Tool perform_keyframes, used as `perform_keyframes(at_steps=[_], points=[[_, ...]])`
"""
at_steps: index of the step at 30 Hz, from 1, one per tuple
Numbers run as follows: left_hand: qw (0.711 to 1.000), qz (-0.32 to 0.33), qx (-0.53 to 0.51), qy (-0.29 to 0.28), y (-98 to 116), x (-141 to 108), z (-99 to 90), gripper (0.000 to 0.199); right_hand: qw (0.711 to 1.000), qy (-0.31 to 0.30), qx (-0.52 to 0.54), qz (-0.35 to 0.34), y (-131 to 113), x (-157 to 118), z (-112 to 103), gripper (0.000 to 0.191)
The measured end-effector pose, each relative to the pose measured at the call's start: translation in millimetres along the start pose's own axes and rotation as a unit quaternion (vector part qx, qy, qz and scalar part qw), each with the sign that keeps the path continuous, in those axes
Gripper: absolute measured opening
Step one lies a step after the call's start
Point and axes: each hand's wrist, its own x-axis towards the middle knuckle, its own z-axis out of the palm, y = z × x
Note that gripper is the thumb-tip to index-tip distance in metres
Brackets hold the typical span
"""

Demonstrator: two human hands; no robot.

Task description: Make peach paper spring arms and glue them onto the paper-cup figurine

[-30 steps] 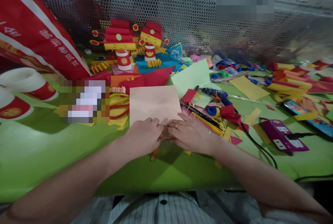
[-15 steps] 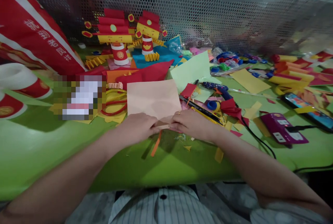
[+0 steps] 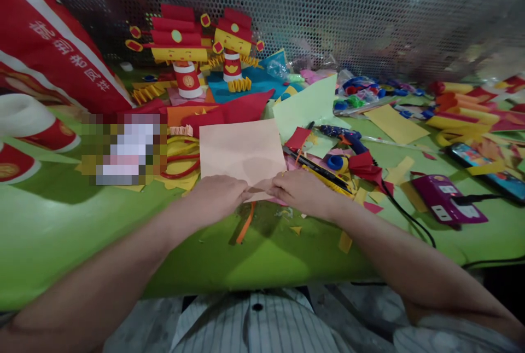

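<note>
A pale peach sheet of paper (image 3: pixel 240 148) lies in front of me on the green table. My left hand (image 3: pixel 219 195) pinches its near edge left of the middle, fingers pressed together. Close beside it, my right hand (image 3: pixel 301 191) has its fingers closed on the same edge, a little to the right. The edge between my fingertips looks folded. A thin orange strip (image 3: pixel 246 224) sticks out below the paper. Red-handled scissors (image 3: pixel 182 169) rest just left of the sheet, partly under yellow paper.
Two red and yellow paper figures (image 3: pixel 186 79) stand behind. Red-and-white cups (image 3: pixel 41 128) are at the left. A glue gun (image 3: pixel 342 135), black cutter (image 3: pixel 320 169), paper scraps, purple power socket (image 3: pixel 445 200) with cable and phone (image 3: pixel 492 172) lie to the right.
Both hands have shifted only slightly on the near edge of the peach sheet, which now lies flatter between the fingertips. The view has moved a little.
</note>
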Motion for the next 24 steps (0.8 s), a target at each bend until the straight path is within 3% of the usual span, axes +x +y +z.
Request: perform_keyframes(at_steps=[7, 13, 20, 24], points=[[0.987, -0.032, 0.101, 0.121, 6, 2, -2.9, 0.024, 0.973, 0.208, -0.1, 0.021, 3, 7, 12, 0.025], [0.991, -0.016, 0.072, 0.109, 1, 9, 7.2, 0.021, 0.979, 0.185, -0.084, 0.013, 9, 8, 17, 0.019], [0.994, -0.022, 0.039, 0.1, 1, 11, 10.0, 0.021, 0.966, 0.258, 0.007, 0.019, 14, 3, 12, 0.03], [0.994, 0.007, 0.031, 0.105, 2, 12, 9.0, 0.021, 0.97, 0.241, 0.029, 0.029, 11, 2, 9, 0.028]])
